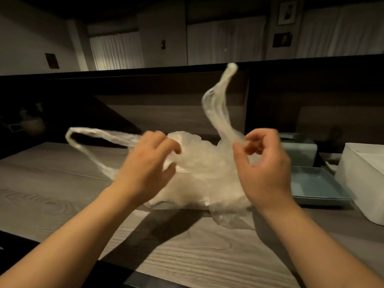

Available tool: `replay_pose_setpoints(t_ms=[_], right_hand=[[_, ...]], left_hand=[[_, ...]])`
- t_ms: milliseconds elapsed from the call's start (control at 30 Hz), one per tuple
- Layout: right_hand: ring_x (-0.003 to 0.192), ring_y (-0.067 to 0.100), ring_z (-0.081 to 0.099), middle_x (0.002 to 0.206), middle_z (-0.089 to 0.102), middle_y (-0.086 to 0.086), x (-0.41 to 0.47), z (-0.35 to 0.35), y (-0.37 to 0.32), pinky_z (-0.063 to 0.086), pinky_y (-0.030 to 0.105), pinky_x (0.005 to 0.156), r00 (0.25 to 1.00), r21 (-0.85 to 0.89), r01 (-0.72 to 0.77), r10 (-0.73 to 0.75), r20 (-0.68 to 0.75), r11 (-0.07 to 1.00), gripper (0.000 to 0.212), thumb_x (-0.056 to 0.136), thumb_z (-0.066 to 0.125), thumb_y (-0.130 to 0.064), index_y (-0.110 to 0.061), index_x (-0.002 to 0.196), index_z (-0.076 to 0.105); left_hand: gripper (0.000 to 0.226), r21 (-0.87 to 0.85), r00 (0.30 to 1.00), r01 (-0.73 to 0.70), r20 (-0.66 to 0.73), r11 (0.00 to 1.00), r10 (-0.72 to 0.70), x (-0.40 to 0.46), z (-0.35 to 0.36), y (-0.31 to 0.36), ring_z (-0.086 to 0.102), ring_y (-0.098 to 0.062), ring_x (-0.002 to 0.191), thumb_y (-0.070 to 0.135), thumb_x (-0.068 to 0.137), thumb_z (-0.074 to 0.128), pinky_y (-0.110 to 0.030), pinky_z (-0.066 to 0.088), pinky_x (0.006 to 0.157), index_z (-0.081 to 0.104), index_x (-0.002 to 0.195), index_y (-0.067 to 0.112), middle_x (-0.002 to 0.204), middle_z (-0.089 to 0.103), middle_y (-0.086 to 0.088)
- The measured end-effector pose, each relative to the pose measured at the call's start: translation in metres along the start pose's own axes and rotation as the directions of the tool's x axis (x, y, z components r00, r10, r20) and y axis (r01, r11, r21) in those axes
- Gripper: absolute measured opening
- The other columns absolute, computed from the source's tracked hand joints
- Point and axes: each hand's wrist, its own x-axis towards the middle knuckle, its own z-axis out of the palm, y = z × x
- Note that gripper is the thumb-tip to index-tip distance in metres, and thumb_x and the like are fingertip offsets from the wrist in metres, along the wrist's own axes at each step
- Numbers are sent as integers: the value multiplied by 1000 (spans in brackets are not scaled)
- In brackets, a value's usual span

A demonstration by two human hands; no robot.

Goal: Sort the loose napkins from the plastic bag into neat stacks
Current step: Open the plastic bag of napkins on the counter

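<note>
Currently the plastic bag point(199, 171) lies crumpled on the wood-grain surface point(52, 183), mouth not yet open; no napkins visible. Left hand point(147, 167) grips the film near one handle; right hand point(264, 163) pinches the base of the other. Judgement: pull handles apart evenly, keeping the bag low so napkins stay inside.

Left hand point(145, 165), right hand point(264, 163) pinch plastic bag point(203, 173) on wooden counter point(52, 179); handles splayed.
</note>
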Motion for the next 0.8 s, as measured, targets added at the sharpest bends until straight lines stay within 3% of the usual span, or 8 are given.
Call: replay_pose_setpoints(t_ms=[100, 167, 333, 400, 467, 567, 700, 800], right_hand=[[89, 16, 53, 93, 59, -4, -7, 6, 11, 45, 36, 81, 926, -150, 352, -322, 195, 924, 11, 96, 63, -29, -19, 98, 65], [94, 14, 52, 94, 60, -8, -8, 7, 13, 42, 39, 86, 863, -158, 436, -361, 353, 886, 18, 96, 61, -36, -22, 95, 72], [114, 12, 33, 113, 42, -19, -5, 3, 0, 25, 42, 104, 728, -440, 379, 32, 685, 814, 48, 92, 40, -72, -44, 122, 65], [115, 14, 28, 116, 36, -16, -5, 3, -4, 23, 43, 105, 700, -512, 407, 102, 706, 756, 47, 93, 43, -70, -44, 127, 60], [111, 15, 28, 111, 35, -14, -7, 2, -7, 25, 43, 103, 718, -518, 403, 90, 690, 754, 37, 98, 43, -61, -40, 119, 65], [111, 15, 29, 111, 37, -13, -9, 0, -11, 24, 43, 102, 708, -414, 430, -15, 706, 803, 30, 96, 47, -55, -35, 98, 69], [124, 17, 47, 116, 59, -7, -15, 4, -17, 22, 40, 113, 629, -158, 608, -350, 694, 778, 19, 79, 64, -43, -29, 69, 71], [74, 9, 54, 70, 59, -9, -20, 8, -22, 44, 36, 96, 521, 4, 588, -383, 763, 809, 22, 78, 60, -34, -26, 58, 60]], left_hand=[[29, -204, 951, -207, 187, 957, 246, 11, 10, 9, 55, -11, 91, 11, 80, 81, -23, 48, 76, 69, 104, 24, 99, 63, 6], [30, -230, 910, -244, 281, 942, 304, 17, 18, 10, 62, -13, 99, 12, 83, 81, -30, 55, 83, 74, 108, 26, 106, 70, 6], [38, -77, 803, -123, 578, 989, 145, 39, 19, 11, 52, -8, 130, 40, 98, 63, -34, 44, 110, 59, 136, 43, 141, 59, 17], [42, 3, 771, -103, 632, 995, 78, 47, 20, 12, 55, -11, 125, 49, 97, 61, -33, 47, 106, 54, 138, 44, 138, 59, 17], [31, 73, 811, -60, 586, 996, 6, 54, 20, 14, 61, -13, 114, 48, 99, 59, -31, 50, 96, 61, 128, 39, 126, 64, 13], [19, 241, 832, 207, 467, 948, -300, 76, 13, -2, 64, -20, 86, 45, 103, 50, -36, 50, 73, 65, 101, 33, 99, 67, 5], [28, 276, 744, 460, 399, 844, -536, 112, -4, -48, 67, -30, 98, 36, 98, 52, -41, 51, 88, 72, 102, 17, 104, 71, -7], [26, 24, 563, 808, 260, 588, -784, 127, -16, -69, 63, -33, 95, 16, 101, 48, -42, 52, 83, 68, 108, 0, 98, 66, -14]])
